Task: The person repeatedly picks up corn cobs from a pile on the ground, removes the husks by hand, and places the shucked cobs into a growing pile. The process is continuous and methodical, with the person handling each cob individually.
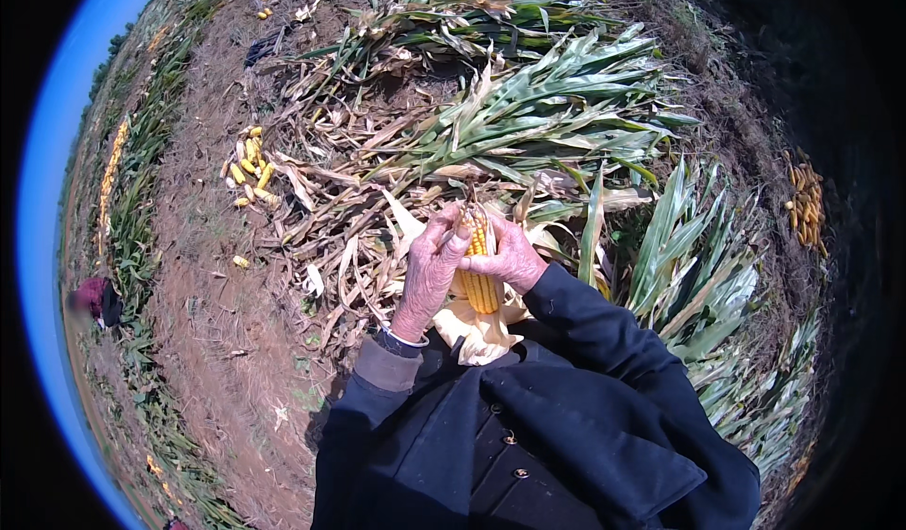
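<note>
Between my two hands is a yellow corn cob point(479, 289), upright in the picture with its kernels bare along most of its length. Pale husk point(479, 338) is peeled back and hangs below its lower end. My left hand point(435, 268) closes on the upper left side of the cob, the thumb along it. From the right, my right hand point(512, 255) grips the same upper part, its thumb lying across the kernels. The cob's tip sits partly hidden among the fingers and thin husk strips.
Cut corn stalks point(557, 105) with green and dry leaves lie in heaps ahead and to the right. A pile of husked cobs point(250, 169) rests on brown soil point(226, 341) at the left; another cob pile point(805, 204) is at far right. Far left, a person point(94, 301) is bent low.
</note>
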Demonstrator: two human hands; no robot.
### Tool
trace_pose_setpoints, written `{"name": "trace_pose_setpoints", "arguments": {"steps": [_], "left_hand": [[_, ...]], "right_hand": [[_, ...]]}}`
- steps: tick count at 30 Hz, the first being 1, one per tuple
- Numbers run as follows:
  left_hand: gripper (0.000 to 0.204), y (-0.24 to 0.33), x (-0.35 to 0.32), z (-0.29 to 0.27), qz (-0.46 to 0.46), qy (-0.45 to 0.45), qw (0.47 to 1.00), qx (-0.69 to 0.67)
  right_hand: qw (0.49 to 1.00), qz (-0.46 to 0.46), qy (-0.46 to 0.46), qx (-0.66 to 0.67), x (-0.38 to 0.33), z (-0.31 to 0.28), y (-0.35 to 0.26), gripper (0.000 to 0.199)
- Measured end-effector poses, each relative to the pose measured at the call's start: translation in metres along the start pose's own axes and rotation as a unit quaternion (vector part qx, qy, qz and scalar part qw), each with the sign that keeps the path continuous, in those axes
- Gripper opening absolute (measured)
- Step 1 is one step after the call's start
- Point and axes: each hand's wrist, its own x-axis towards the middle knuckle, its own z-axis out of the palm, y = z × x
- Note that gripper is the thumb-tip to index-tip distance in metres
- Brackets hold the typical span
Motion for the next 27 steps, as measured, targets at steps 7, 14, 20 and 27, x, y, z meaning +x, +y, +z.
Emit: {"name": "trace_pose_setpoints", "arguments": {"steps": [7,14,20,27], "left_hand": [[0.018,-0.031,0.004,0.013,0.014,0.191,0.972,-0.137],[0.017,-0.054,0.013,-0.014,-0.04,0.299,0.948,-0.101],[0.021,-0.105,-0.033,-0.062,-0.241,0.317,0.85,-0.344],[0.037,-0.088,-0.031,-0.127,0.049,0.323,0.89,0.319]], "right_hand": [[0.994,0.042,0.016,0.099,-0.003,0.01,0.016,0.072],[0.991,0.047,0.058,0.111,-0.011,0.011,0.007,0.063],[0.874,-0.009,0.249,0.418,0.004,-0.06,0.005,0.035],[0.955,-0.064,0.251,0.147,0.009,-0.036,-0.008,0.04]]}}
